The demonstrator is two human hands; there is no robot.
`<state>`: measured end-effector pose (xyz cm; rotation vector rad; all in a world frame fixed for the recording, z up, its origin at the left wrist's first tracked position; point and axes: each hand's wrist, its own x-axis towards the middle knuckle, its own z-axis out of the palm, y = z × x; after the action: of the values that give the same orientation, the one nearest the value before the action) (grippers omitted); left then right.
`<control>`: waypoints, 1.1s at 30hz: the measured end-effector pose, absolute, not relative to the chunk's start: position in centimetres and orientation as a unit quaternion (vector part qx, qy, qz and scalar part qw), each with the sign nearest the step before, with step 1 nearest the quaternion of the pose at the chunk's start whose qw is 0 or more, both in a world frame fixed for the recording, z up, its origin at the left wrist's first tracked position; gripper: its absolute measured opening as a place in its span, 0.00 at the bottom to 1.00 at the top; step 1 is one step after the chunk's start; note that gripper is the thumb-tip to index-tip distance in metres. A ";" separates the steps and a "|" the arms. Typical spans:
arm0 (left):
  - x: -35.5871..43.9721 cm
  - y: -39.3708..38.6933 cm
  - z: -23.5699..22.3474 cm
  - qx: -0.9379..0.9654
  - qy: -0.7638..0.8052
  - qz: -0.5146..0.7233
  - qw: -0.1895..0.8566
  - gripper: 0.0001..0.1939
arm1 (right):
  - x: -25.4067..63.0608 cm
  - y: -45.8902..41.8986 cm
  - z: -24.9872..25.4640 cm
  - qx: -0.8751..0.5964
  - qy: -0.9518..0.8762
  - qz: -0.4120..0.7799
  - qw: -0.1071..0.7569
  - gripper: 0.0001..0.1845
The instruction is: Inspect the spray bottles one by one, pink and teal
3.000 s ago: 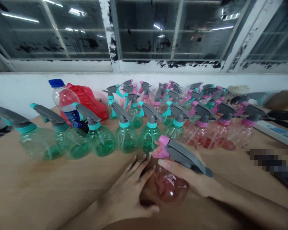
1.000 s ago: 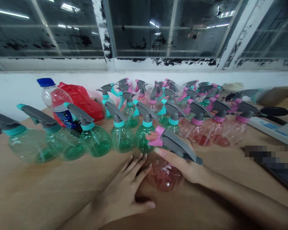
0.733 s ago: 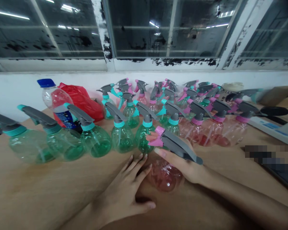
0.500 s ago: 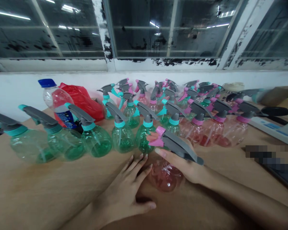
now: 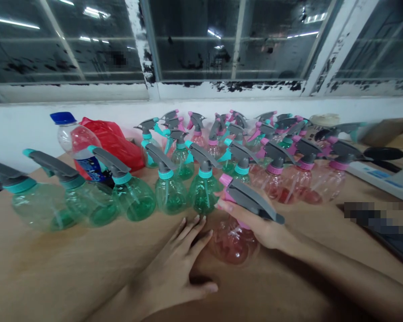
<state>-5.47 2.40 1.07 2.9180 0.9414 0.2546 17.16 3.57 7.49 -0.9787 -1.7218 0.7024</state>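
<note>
My right hand [image 5: 258,221] is wrapped round the neck of a pink spray bottle [image 5: 237,246] with a grey and pink trigger head. Its nozzle points to the upper left, and part of the neck is hidden by my fingers. Flat on the wooden table [image 5: 97,273], my left hand [image 5: 174,264] lies with fingers apart, just left of that bottle and holding nothing. Beyond my fingertips stands a row of spray bottles, among them a green spray bottle [image 5: 204,194] in the middle and a pink spray bottle [image 5: 273,185] to its right.
More spray bottles crowd behind the front row. At the back left are a blue-capped plastic bottle [image 5: 79,138] and a red plastic bag [image 5: 121,147]. A white power strip [image 5: 379,179] and a dark, partly blurred object [image 5: 386,241] lie at the right. A windowed wall stands behind.
The fingers of my right hand have curled in closer about the pink spray bottle's neck and trigger. The bottle has shifted very slightly. My left hand stays in place.
</note>
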 end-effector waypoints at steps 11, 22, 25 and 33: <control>-5.6 2.4 1.0 0.949 0.302 0.082 0.022 0.43 | 17.3 4.2 7.4 -0.330 -0.706 0.351 0.520 0.21; -5.5 2.3 1.0 0.949 0.303 0.087 0.026 0.43 | 17.2 4.1 7.5 -0.343 -0.706 0.329 0.525 0.18; -5.6 2.3 0.9 0.948 0.303 0.091 0.028 0.44 | 17.2 4.1 7.6 -0.350 -0.704 0.326 0.524 0.16; -5.5 2.4 1.0 0.948 0.303 0.094 0.037 0.43 | 17.2 4.1 7.7 -0.352 -0.717 0.313 0.514 0.14</control>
<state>-5.49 2.38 1.05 2.9096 0.9287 0.2883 17.23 4.10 7.72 -0.8454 -1.7241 0.7536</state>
